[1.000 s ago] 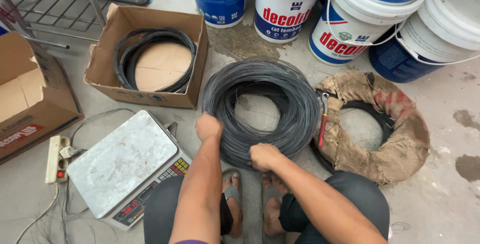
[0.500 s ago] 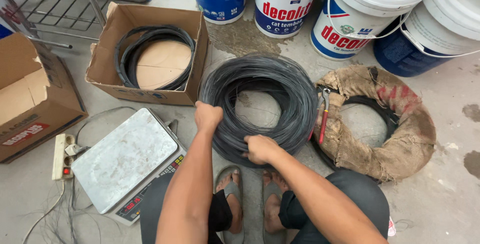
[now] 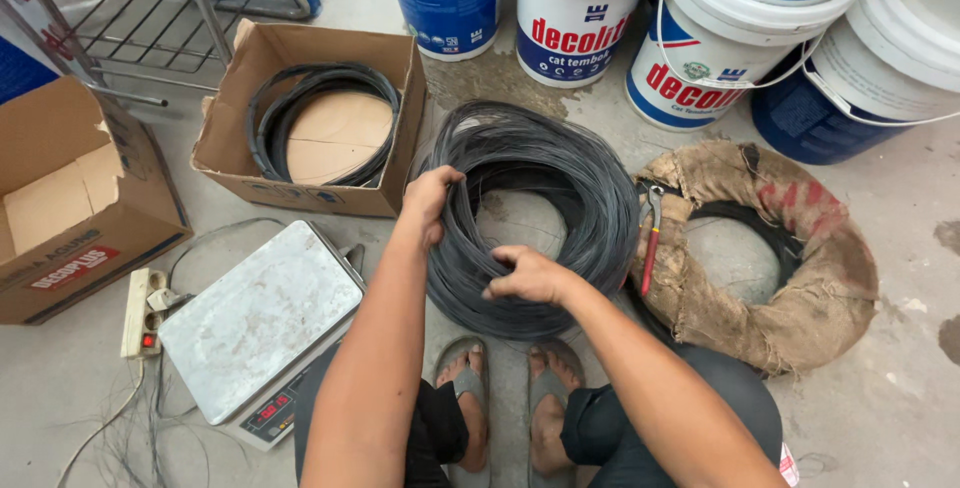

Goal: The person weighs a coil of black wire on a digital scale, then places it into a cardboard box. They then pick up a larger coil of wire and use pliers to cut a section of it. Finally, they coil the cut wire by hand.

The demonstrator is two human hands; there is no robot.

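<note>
The person squats over a large coil of thin dark grey wire (image 3: 545, 213) lying flat on the concrete floor (image 3: 890, 398). Since a moment ago the left hand (image 3: 432, 200) has slid a little further up the coil's left side, and the right hand (image 3: 528, 275) has shifted along its near edge; the coil itself has hardly moved. Both hands are curled around bundles of strands, fingers closed over the wire, so the work on the coil is in hand.

Just right of the coil lies a ring wrapped in brown sacking (image 3: 790, 248), with red-handled pliers (image 3: 652, 238) at its edge. An open brown cardboard box holding black cable (image 3: 310, 123) sits to the upper left, a second open carton with a red label (image 3: 70, 208) at far left. A flat metal-topped weighing scale (image 3: 260, 318) stands near the left knee. White and blue plastic pails with red lettering (image 3: 690, 68) line the top.
</note>
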